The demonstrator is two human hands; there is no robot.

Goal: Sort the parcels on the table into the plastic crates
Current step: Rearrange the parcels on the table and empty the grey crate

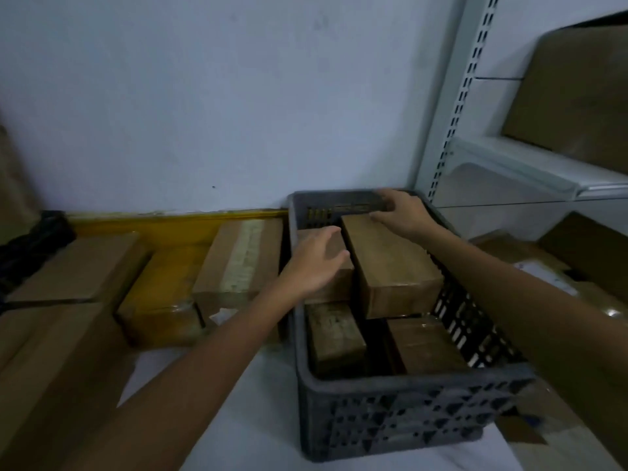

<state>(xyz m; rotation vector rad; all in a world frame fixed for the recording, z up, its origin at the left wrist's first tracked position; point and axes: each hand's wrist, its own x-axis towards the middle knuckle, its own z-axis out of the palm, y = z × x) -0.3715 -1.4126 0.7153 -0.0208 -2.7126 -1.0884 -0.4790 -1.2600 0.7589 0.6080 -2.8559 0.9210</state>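
Head view.

1. Crate [390, 419]: dark grey plastic with lattice walls, on the white worktop [265, 402]. Its far rim is near the wall [204, 96]. Its left wall is just beside a taped parcel [238, 263].
2. Crate contents:
   - Long parcel [390, 266], uppermost, tilted across lower ones.
   - Left parcel [339, 283] beside it.
   - Two low parcels, near-left [334, 338] and near-right [424, 345], with a dark gap between them.
   - Open room at the far-left corner.
3. Left hand [312, 263]: fingers straight and spread, flat on the left parcel.
4. Right hand [401, 212]: on the long parcel's far end, fingers draped over its edge. Whether they clamp it cannot be told.
5. Worktop stock, left of the crate: a yellow-wrapped parcel [163, 300] and a flat parcel [78, 266], close together. A bare strip lies in front.
6. Shelving [509, 164]: stands to the right.
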